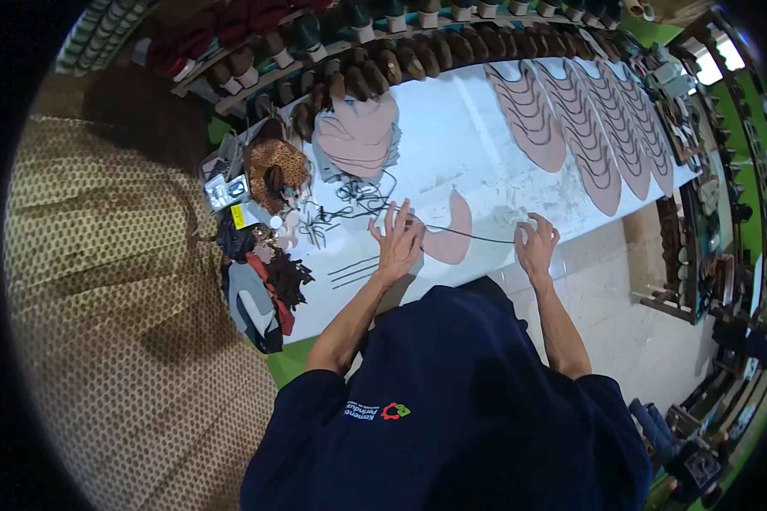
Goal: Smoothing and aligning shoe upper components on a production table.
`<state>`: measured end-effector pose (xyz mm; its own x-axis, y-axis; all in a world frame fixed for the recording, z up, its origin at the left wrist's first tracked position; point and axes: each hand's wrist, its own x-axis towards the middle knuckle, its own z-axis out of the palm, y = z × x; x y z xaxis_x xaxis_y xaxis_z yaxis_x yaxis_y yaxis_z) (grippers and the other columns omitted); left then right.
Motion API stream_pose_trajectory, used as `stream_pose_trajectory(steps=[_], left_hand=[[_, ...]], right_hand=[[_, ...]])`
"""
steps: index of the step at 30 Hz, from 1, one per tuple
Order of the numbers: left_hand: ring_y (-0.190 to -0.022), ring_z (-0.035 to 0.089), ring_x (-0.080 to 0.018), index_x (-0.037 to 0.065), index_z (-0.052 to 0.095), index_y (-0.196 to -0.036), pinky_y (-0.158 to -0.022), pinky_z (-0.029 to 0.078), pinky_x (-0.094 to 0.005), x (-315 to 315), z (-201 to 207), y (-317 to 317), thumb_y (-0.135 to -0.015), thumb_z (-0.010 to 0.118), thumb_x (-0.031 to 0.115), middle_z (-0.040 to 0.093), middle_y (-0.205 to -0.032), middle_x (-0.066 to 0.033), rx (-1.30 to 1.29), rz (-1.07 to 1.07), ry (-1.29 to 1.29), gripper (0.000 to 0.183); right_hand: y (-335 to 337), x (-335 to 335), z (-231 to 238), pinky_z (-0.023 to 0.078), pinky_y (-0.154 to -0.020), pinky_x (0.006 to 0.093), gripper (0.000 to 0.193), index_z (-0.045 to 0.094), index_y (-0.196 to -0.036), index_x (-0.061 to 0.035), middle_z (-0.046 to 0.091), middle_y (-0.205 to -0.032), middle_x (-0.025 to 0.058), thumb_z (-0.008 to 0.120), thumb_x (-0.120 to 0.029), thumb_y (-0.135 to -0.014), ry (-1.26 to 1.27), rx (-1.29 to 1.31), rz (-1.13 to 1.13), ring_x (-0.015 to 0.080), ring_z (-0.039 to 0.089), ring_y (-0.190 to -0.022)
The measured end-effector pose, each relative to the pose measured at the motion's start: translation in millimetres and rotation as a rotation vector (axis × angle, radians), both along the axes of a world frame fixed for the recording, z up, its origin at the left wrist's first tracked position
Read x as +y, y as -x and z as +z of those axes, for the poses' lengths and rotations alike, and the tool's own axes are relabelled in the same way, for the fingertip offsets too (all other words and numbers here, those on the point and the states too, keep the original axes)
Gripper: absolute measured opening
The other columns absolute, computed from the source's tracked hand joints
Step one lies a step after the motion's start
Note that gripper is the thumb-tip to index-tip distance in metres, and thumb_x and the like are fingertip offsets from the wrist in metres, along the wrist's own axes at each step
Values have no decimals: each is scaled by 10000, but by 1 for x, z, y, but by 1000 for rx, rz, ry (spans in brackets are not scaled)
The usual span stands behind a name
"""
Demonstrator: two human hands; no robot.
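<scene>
A thin dark cord (477,236) is stretched tight between my two hands over a white worktable (452,136). My left hand (396,243) pinches one end, with its fingers spread above a curved pink leather piece (452,243) lying flat on the table. My right hand (537,243) grips the other end near the table's front edge. More dark cord lies tangled (358,200) just beyond my left hand.
A stack of pink leather pieces (358,136) sits at the back left. Rows of overlapping pink cut pieces (571,111) cover the table's right part. Shoe lasts (383,60) line the shelf behind. Scraps and small tools (264,247) crowd the left end. Pale floor tiles (622,298) lie to the right.
</scene>
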<state>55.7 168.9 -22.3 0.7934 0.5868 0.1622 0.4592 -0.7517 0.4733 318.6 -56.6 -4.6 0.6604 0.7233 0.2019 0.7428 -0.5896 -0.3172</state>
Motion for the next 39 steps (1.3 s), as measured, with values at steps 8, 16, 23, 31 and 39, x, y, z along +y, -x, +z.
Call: stream_pose_trajectory(steps=[8,16,23,31,39], left_hand=[[-1595,161,-415,204,753,-1191,-1124,81,-839,52,0,14,-983,630,243,248,-1739,-122,79,149,-118,245],[-1581,196,-419,209,787,-1189,-1133,74,-793,76,3,44,-965,671,316,285,-1731,-126,179,413,-76,274],[-1582,189,-418,235,792,-1174,-1135,68,-785,52,9,33,-959,682,293,283,-1730,-123,115,142,-63,248],[-1600,129,-420,257,795,-1199,-1126,49,-809,18,1,22,-955,719,426,232,-1751,-128,142,115,87,307],[-1610,77,-418,269,705,-1347,-1094,66,-847,18,2,9,-946,702,502,165,-1770,-130,214,115,73,464]], right_hand=[[47,77,3,341,-1094,538,145,802,-985,-130,653,-1287,69,769,-209,-868,-111,124,421,275,555,-1276],[75,123,-5,302,-1128,550,145,824,-923,-137,646,-1293,55,750,-255,-880,-56,194,521,254,511,-1329],[77,127,-22,301,-1116,545,108,808,-857,-133,638,-1290,27,744,-220,-862,-39,93,515,249,523,-1321],[86,128,-17,301,-1114,570,125,800,-881,-123,638,-1300,34,737,-232,-887,-58,69,430,253,524,-1320],[83,128,-14,283,-1126,575,130,810,-899,-133,637,-1318,40,774,-254,-868,-31,173,380,258,513,-1338]])
